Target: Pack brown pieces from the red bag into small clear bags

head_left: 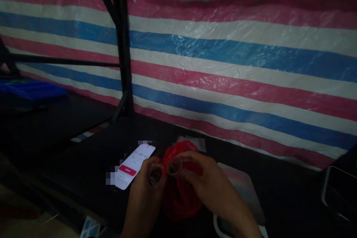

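Observation:
My left hand is wrapped round a small clear round container with something dark inside. My right hand pinches a second small clear round piece, a lid or a cup; I cannot tell which. The two pieces are held close together, rims towards me. A crumpled red plastic bag lies below and behind my hands, partly hidden by the right one. Left of my left hand lies a lit phone with a timer on its screen.
Everything lies on a black tabletop. A clear plastic packet sits behind the bag. A pale flat case is under my right forearm. A blue tray stands far left. A black metal post rises before a striped plastic sheet.

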The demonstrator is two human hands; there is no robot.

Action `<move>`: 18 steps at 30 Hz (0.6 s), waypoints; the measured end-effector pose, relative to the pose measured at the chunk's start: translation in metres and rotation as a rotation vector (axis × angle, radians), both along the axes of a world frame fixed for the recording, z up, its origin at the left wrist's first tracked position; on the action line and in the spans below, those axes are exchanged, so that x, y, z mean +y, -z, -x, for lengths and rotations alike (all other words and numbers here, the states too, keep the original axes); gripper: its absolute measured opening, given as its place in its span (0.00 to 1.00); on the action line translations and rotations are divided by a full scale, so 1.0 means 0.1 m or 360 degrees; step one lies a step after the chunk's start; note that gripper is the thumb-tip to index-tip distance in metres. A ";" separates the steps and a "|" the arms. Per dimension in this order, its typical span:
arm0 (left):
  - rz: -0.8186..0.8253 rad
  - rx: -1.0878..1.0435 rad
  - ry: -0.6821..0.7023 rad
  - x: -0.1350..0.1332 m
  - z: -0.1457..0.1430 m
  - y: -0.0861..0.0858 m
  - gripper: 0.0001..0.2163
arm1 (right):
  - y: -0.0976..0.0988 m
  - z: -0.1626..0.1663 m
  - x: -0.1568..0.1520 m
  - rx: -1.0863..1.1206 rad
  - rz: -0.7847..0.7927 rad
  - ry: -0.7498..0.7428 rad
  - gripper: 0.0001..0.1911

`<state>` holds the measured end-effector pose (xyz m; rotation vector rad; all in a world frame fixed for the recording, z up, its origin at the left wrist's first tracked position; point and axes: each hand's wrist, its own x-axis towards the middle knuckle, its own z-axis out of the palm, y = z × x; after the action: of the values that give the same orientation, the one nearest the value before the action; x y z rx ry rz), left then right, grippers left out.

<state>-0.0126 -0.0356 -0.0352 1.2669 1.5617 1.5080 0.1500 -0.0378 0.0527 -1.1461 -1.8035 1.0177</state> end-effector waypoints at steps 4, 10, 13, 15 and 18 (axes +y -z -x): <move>0.0086 0.0065 -0.0001 -0.02 0.00 -0.01 0.19 | 0.06 0.22 -0.02 -0.0432 -0.0327 0.0187 0.19; 0.0051 0.0036 0.0050 -0.01 0.02 0.05 0.23 | 0.11 0.35 -0.01 -0.0489 -0.0389 0.0029 0.25; 0.0065 -0.0018 0.0054 0.00 0.03 0.07 0.26 | 0.09 0.34 0.00 -0.0437 -0.0367 0.0008 0.26; 0.0065 -0.0035 0.0069 0.00 0.03 0.07 0.26 | 0.07 0.33 0.00 -0.0408 -0.0365 0.0015 0.26; 0.0046 -0.0050 0.0082 0.00 0.03 0.07 0.25 | 0.07 0.32 0.01 -0.0336 -0.0340 0.0084 0.24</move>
<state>-0.0155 -0.0357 -0.0417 1.2521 1.5141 1.4616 0.1180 -0.0364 0.0453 -1.1963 -1.9810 0.6747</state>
